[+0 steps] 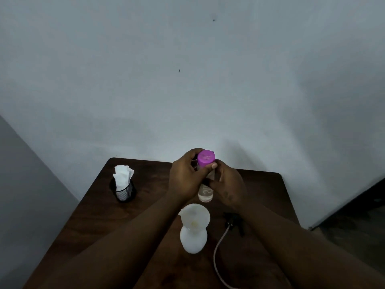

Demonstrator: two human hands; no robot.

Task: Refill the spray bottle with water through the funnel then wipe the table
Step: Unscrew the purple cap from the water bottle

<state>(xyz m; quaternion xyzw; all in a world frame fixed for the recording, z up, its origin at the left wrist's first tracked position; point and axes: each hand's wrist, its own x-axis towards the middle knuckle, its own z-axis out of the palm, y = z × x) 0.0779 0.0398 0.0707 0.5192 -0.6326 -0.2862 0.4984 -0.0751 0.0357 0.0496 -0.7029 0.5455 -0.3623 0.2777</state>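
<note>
A clear water bottle [205,193] with a purple cap [205,157] stands upright above the dark wooden table [104,215]. My left hand [184,177] curls round its neck just under the cap. My right hand [226,182] grips the bottle's body, thumb up against the cap's lower edge. Nearer to me stands the white spray bottle [193,238] with a white funnel [194,215] seated in its mouth. Its black spray head [234,223], with a long tube [216,247] attached, lies on the table to the right.
A black mesh holder [123,191] stuffed with white paper napkins [123,176] stands at the table's far left. A pale wall runs behind the table. Dark floor shows past the table's right edge.
</note>
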